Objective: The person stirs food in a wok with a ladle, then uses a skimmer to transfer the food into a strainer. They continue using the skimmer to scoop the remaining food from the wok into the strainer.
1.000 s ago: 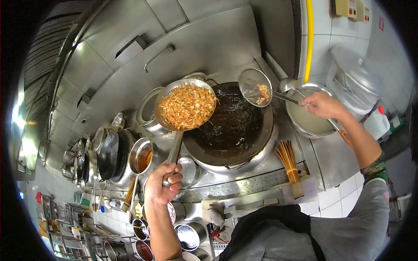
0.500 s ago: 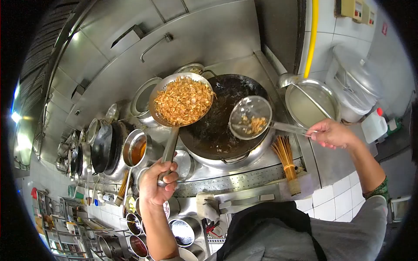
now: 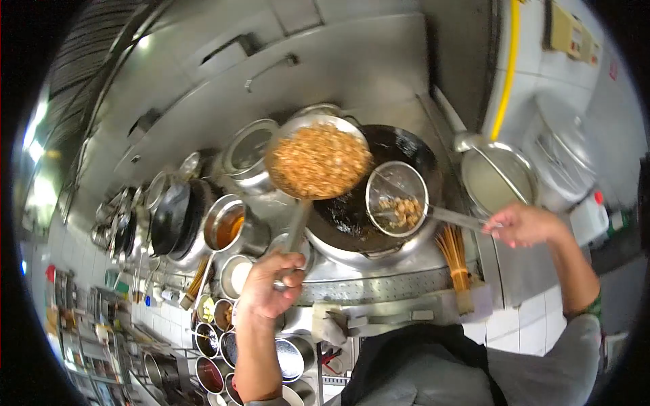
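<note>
My left hand (image 3: 274, 284) is closed round the handle of a large perforated skimmer (image 3: 296, 233). Its bowl is heaped with golden-brown fried bits (image 3: 321, 161), blurred, perhaps shallots or dried shrimp. The skimmer is above the left part of a black wok (image 3: 345, 220) with dark, shiny liquid in it. A fine-mesh strainer (image 3: 396, 169) is in my right hand (image 3: 521, 224), gripped near the handle's end. Over the wok's right side, this strainer carries a small heap of brown bits (image 3: 404, 212). The two tools are close together, hiding much of the wok.
A pot of cloudy liquid (image 3: 487, 186) with a ladle (image 3: 504, 169) across it stands at right. The bamboo brush (image 3: 455, 260) lies by the stove's front edge. Left are a pot of orange liquid (image 3: 227, 229), stacked woks (image 3: 169, 220) and several seasoning containers (image 3: 210, 372).
The camera view has shifted, moving the scene rightward. The skimmer has moved slightly right over the wok, its contents now blurred. The mesh strainer has come a little towards me.
</note>
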The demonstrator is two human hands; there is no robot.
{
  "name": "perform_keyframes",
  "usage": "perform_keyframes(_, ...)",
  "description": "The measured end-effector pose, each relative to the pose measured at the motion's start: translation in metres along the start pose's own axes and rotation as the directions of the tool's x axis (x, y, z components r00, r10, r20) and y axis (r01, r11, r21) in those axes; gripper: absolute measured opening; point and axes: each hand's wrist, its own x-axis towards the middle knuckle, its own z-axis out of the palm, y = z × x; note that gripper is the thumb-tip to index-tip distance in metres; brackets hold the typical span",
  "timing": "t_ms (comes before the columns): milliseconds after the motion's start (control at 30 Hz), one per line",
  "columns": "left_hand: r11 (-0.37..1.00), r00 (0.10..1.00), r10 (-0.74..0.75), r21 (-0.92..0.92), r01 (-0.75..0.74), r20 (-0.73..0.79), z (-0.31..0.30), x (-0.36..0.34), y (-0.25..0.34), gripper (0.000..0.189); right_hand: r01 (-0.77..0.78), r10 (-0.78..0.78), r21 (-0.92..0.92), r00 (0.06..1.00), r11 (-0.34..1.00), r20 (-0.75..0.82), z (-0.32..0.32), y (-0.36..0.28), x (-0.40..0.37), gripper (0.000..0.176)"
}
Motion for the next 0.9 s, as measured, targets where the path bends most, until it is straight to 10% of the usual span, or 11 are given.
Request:
perform_keyframes(233, 0.999, 0.999, -0.034, 0.032, 0.034, 0.017, 0.010, -0.001, -0.001, 0.033, 0.133, -0.100, 0.557, 0.991, 0.820, -0.090, 0.056, 0.027, 0.037, 0.022)
perform_keyframes(533, 1.000, 0.999, -0.008, -0.017, 0.009, 0.052, 0.010, 0.001, 0.000, 0.024, 0.264, -0.258, -0.051, 0.853, 0.963, -0.454, 0.001, 0.043, 0.046, 0.026)
perform_keyframes(767, 0.998, 0.998, 0.042, -0.056, -0.039, 0.037, 0.005, 0.003, 0.002, 0.022, 0.093, -0.019, 0.256, 0.961, 0.962, -0.275, 0.038, 0.044, 0.080, 0.023)
perform_keyframes(900, 0.997, 0.998, 0.057, -0.060, -0.056, 0.026, 0.008, 0.000, 0.007, 0.025, 0.194, -0.147, 0.556, 0.981, 0.808, -0.128, 0.069, 0.056, 0.111, 0.020)
